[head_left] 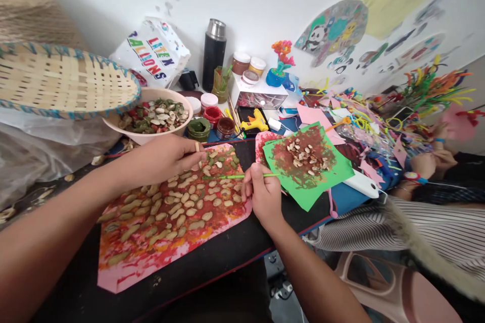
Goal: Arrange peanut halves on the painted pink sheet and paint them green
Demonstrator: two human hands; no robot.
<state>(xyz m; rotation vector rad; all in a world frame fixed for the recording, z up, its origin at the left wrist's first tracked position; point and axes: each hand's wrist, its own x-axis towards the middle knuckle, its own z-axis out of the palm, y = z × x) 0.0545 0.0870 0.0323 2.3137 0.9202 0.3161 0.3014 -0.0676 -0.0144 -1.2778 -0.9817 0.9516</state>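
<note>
A pink sheet [151, 257] smeared with red and orange paint lies before me, covered with several peanut shells [178, 207]. My left hand [166, 156] hovers over its top edge, fingers pinched on one small shell [197, 147]. My right hand [263, 194] rests at the sheet's right edge, closed round a thin green paintbrush [242, 176] that lies across the sheet. Just right of that hand lies a green sheet [306, 161] with brown paint and small shell bits.
A pink bowl [151, 128] of painted shells stands behind the sheet, under a woven basket [60, 81]. Paint jars [212, 113], a black flask [214, 53], a yellow glue gun [255, 121] and craft scraps crowd the back. Another person's hands [428, 161] work at the right.
</note>
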